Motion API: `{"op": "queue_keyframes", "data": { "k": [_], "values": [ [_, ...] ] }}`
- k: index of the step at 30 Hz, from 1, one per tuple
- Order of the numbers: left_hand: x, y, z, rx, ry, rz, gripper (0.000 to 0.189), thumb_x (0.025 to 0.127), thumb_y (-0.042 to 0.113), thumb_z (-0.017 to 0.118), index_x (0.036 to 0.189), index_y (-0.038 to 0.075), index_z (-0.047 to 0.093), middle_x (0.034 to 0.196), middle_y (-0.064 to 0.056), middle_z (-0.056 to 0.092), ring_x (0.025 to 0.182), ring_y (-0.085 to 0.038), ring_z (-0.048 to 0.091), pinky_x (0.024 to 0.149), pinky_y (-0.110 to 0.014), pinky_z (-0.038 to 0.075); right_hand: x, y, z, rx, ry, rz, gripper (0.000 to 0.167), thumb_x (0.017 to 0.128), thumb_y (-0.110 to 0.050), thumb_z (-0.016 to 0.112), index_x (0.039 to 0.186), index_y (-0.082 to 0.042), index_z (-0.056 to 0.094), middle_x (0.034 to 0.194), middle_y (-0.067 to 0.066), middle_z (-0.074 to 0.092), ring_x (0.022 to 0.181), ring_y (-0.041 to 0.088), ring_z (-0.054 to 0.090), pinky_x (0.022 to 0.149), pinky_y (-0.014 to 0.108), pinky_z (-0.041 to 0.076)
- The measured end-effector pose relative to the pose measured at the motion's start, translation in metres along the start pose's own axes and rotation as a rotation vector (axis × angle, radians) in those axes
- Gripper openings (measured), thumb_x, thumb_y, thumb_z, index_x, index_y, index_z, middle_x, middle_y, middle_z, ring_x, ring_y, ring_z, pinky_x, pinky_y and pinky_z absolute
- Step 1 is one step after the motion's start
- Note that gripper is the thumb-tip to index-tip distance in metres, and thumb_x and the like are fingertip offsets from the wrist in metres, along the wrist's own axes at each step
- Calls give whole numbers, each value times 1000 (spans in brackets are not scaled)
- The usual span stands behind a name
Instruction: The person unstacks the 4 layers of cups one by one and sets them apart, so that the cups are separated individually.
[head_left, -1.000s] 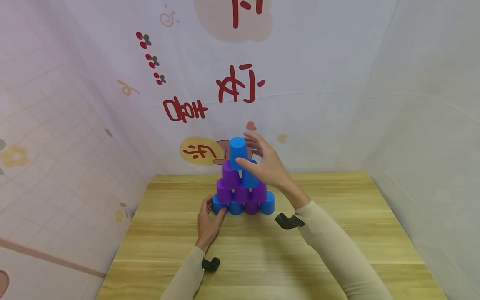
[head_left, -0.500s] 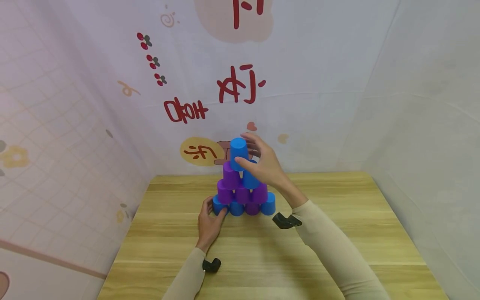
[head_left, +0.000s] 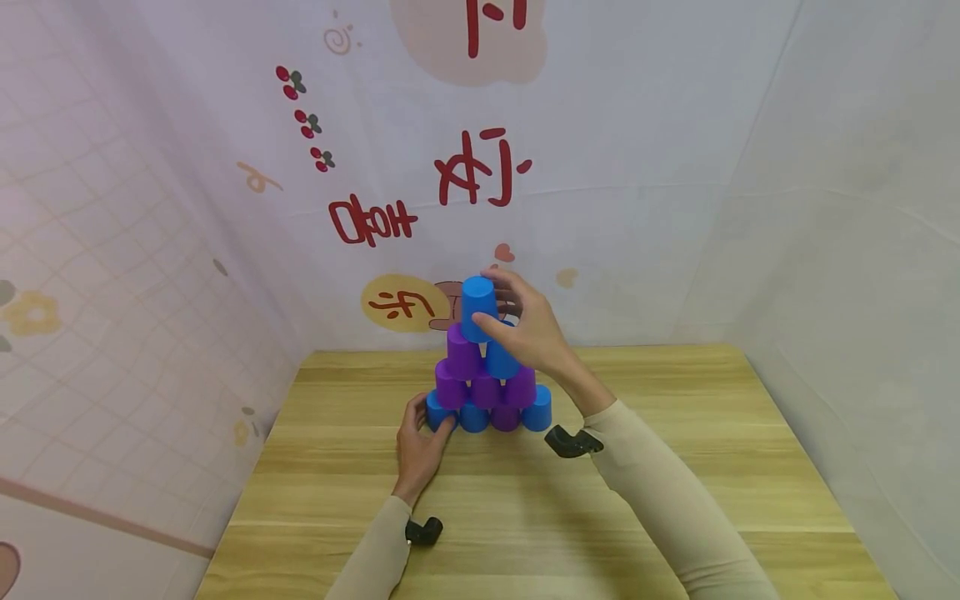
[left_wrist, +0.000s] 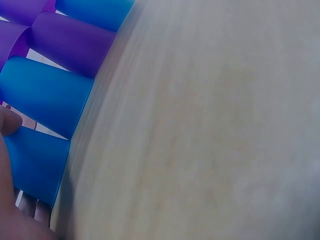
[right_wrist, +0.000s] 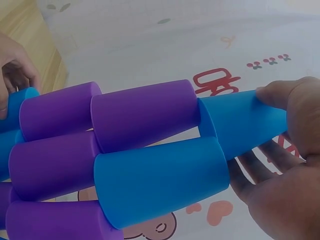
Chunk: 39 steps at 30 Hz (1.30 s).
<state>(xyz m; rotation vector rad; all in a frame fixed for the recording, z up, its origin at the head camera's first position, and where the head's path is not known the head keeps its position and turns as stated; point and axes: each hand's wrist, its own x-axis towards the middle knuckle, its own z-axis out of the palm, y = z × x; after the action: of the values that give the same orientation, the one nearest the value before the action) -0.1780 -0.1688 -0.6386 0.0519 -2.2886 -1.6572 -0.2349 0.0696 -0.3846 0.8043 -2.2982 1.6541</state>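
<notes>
A pyramid of upside-down blue and purple plastic cups stands on the table in the head view, four rows tall. My right hand (head_left: 531, 332) holds the blue top cup (head_left: 477, 307) between thumb and fingers, its rim right at the purple cup (head_left: 463, 353) and blue cup (head_left: 502, 360) of the row below. Down at the base, my left hand (head_left: 420, 443) grips the leftmost blue cup (head_left: 441, 412), thumb in front and fingers round its far side. In the right wrist view the top cup (right_wrist: 240, 120) overlaps both cups under it.
The wooden table (head_left: 637, 517) reaches back to a white wall cloth (head_left: 630, 167) printed with red characters and cherries. Cloth walls also rise at left and right. A black wrist mount (head_left: 573, 442) sits on the right sleeve, another (head_left: 424, 531) on the left.
Both hands keep their places on the cups, and the pyramid stands as before. Only a very slight shift of the whole head view shows.
</notes>
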Motion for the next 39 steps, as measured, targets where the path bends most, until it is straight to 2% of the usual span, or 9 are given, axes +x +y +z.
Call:
{"op": "queue_keyframes", "data": {
  "k": [11,19,25,27,33,35,39],
  "values": [
    [0,4,4,-8,11,-29,60,100,16,86,155,16,60,152,-11,71,146,-33,68,130,-55,53,2,-3,-16,31,53,-58,65,103,-9,80,163,-8,54,147,20,71,136,39,71,117,60,62],
    [1,4,8,-10,22,-21,60,100,17,86,154,16,60,151,-11,71,145,-33,68,129,-57,54,-4,-3,-43,3,93,-93,64,102,-5,79,161,-1,54,152,20,69,139,41,70,117,63,62],
    [1,7,9,-25,24,-27,62,100,16,87,155,15,60,153,-12,70,146,-34,67,130,-57,53,-11,-2,-66,-20,127,-76,66,101,-4,81,161,-5,55,153,18,68,139,40,71,118,63,61],
    [1,7,8,-31,21,-26,62,99,15,87,155,15,60,153,-12,70,146,-34,67,129,-57,52,-15,-2,-71,-29,141,-67,66,100,-4,81,161,-6,56,153,18,68,139,39,71,119,57,62],
    [2,6,7,-42,17,-13,63,99,13,86,156,15,59,152,-11,70,145,-33,67,130,-58,52,-25,1,-85,-49,186,-64,66,100,-1,82,161,-2,56,152,17,68,136,34,71,115,19,59],
    [2,4,7,-36,18,-9,63,99,13,86,156,15,59,152,-11,70,146,-33,66,130,-59,52,-29,3,-89,-55,203,-70,65,100,0,81,160,-2,56,152,18,68,134,29,72,114,15,57],
    [3,2,7,-32,18,-9,62,99,13,85,156,14,58,152,-12,70,146,-34,66,129,-59,52,-39,10,-99,-56,235,-80,64,99,5,80,159,-2,58,151,20,68,132,12,71,114,15,57]
  ]
}}
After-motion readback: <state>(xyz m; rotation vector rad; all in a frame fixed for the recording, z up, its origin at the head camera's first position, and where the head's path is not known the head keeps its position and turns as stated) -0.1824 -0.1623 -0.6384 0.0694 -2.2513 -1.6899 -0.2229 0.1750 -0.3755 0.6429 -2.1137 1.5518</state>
